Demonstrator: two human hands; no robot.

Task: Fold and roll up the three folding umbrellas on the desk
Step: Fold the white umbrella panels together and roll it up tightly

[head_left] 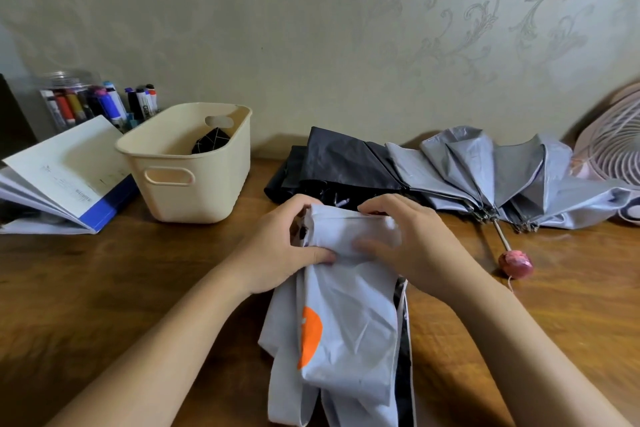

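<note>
Desk (121,288): brown wood, set against a pale patterned wall.
White umbrella (349,315): lies at the centre of the desk, lengthwise from the near edge towards the wall. The cloth is loose and creased, not rolled. An orange patch (310,336) shows on its left side and a black lining runs along its right edge.
Left hand (277,243): grips the far end of the white umbrella from the left. The fingers are curled over the top fold and the thumb is pressed on the cloth.
Right hand (412,243): grips the same end from the right. The fingers are curled over the top fold and the thumb lies flat on the cloth, near the left thumb.
Black umbrella (343,163): lies just behind the hands, near the wall. It is collapsed, with the cloth loose and unrolled.
Grey umbrella (485,173): lies to the right of the black one, overlapping its edge. The cloth is fanned out in slack folds. Its shaft points towards the near edge and ends in a pink handle (515,264) resting on the desk.
Basket (194,191): cream plastic, left of the umbrellas, with a black object (211,142) inside that cannot be identified.
Book (65,166): lies open at the far left, touching the basket.
Jar (72,100): clear, holding markers, behind the book.
Fan (613,149): pink, at the right edge, partly out of view.
</note>
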